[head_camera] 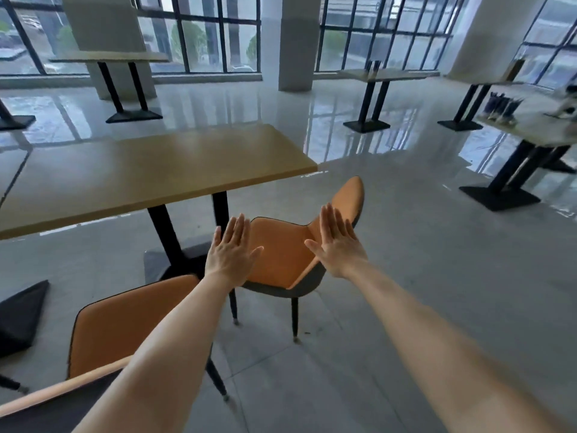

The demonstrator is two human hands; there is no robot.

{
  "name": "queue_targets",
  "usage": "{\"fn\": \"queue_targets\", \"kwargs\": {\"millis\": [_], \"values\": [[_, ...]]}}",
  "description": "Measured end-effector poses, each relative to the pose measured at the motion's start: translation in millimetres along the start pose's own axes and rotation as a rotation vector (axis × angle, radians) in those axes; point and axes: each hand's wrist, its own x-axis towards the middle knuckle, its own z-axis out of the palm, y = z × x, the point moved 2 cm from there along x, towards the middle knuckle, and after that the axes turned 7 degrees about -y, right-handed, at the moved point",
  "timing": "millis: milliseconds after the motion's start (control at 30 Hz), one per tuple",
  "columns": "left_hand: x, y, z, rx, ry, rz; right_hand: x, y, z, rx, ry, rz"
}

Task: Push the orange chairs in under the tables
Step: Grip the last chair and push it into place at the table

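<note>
An orange chair (281, 254) with a dark shell and black legs stands on the floor beside the near corner of a long wooden table (140, 173), its seat outside the tabletop and its backrest turned to the right. My left hand (229, 251) hovers open over the seat's left side, fingers spread. My right hand (338, 242) is open, in front of the backrest; I cannot tell if it touches it. A second orange chair (125, 323) stands nearer to me at lower left, partly hidden by my left forearm.
The table rests on black legs and a flat base (175, 260). More tables on black pedestals stand at the back left (109, 57), back middle (381, 75) and right (530, 129), the right one holding small items. A dark chair (18, 317) sits at the left edge. Glossy tiled floor stretches to the right.
</note>
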Motion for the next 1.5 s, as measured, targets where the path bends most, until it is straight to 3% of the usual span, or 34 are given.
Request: {"fn": "queue_targets", "kwargs": {"millis": [300, 800, 967, 1267, 1500], "values": [[107, 123, -3, 0.007, -0.007, 0.072, 49, 140, -27, 0.017, -0.002, 0.042], [296, 229, 24, -0.059, -0.11, 0.06, 217, 283, -41, -0.071, -0.22, -0.058], [322, 256, 44, -0.105, -0.188, -0.03, 263, 314, -25, -0.12, -0.279, -0.15], [359, 298, 80, -0.07, -0.313, -0.231, 355, 340, -5, -0.227, -0.317, -0.473], [361, 314, 104, -0.269, -0.309, -0.473, 398, 360, 12, -0.322, -0.353, -0.576]]}}
